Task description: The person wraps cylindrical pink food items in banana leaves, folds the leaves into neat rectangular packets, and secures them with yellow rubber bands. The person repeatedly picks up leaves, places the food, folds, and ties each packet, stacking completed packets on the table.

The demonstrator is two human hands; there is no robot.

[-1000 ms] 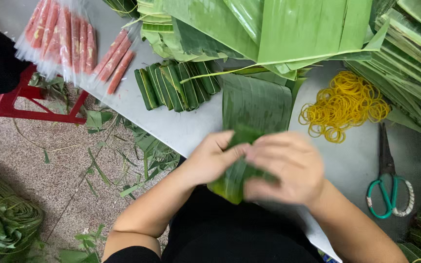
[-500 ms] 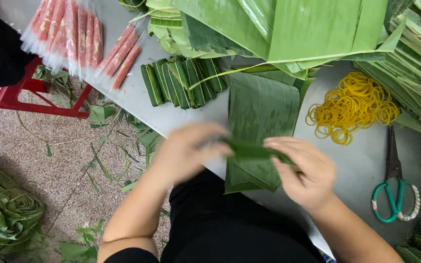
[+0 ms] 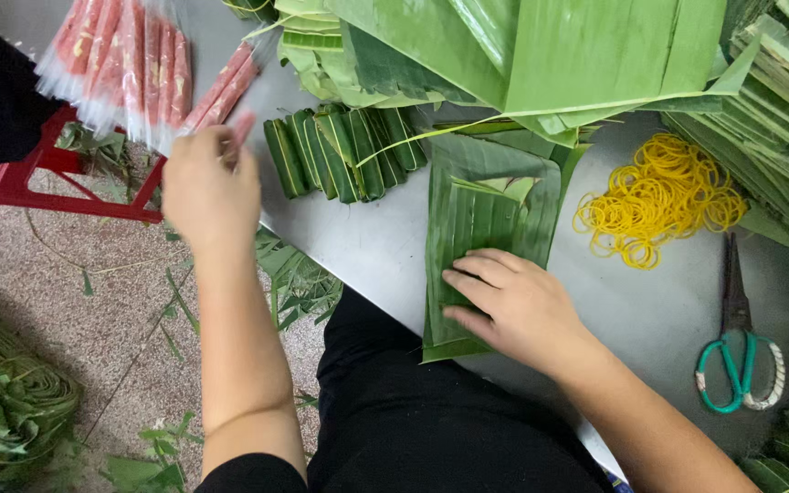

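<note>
Two hands at work, each on its own job. Right hand (image 3: 515,306): fingers (image 3: 472,274) spread flat, palm down, pressing on the banana leaf piece (image 3: 477,219) that lies on the grey metal table (image 3: 367,246) right in front of the person. It grips nothing; the flat press prob. keeps the folded leaf from springing open. Wrist low, forearm coming in from lower right.

Left hand (image 3: 207,187): reached out and up to the left table edge, back of hand to the camera, fingers curled narrow round the end of a pink sausage stick in clear wrap (image 3: 241,128). The grip looks closed, but the fingertips are hidden, so can't be sure. Arm nearly straight, elbow close to the body.

Around them: a pile of wrapped sausages (image 3: 130,64) just beyond the left hand, easy reach. A row of finished leaf bundles (image 3: 340,151) sits behind the open leaf. Yellow rubber bands (image 3: 659,196) and green-handled scissors (image 3: 737,338) lie to the right, near the right hand. Stacks of leaves (image 3: 595,55) along the far side. Red stool (image 3: 47,178) and leaf scraps (image 3: 11,402) on the floor, left.
</note>
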